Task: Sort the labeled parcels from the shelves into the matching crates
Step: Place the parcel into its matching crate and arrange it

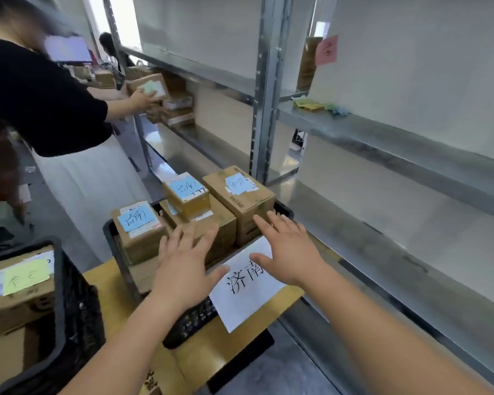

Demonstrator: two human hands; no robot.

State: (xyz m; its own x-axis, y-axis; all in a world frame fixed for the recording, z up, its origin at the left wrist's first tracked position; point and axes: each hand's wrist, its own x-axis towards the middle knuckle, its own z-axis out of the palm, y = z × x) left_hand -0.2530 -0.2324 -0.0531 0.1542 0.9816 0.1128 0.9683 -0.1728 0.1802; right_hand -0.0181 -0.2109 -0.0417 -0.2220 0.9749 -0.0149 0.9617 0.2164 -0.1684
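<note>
A black crate point(113, 238) with a white paper sign point(246, 283) on its front holds several cardboard parcels with blue labels: one at the left point(139, 226), a small one on top point(187, 195), a large one at the right point(240, 195). My left hand point(183, 269) hovers open over the crate's near edge, fingers spread. My right hand point(288, 249) is open too, fingertips by the large parcel's near corner. Neither hand holds anything.
A second black crate point(69, 295) at the lower left holds a parcel with a yellow label point(23, 276). Metal shelves point(382, 135) run along the right, with paper scraps point(311, 104). At the left, a person point(46, 109) handles parcels point(151, 85) on the far shelf.
</note>
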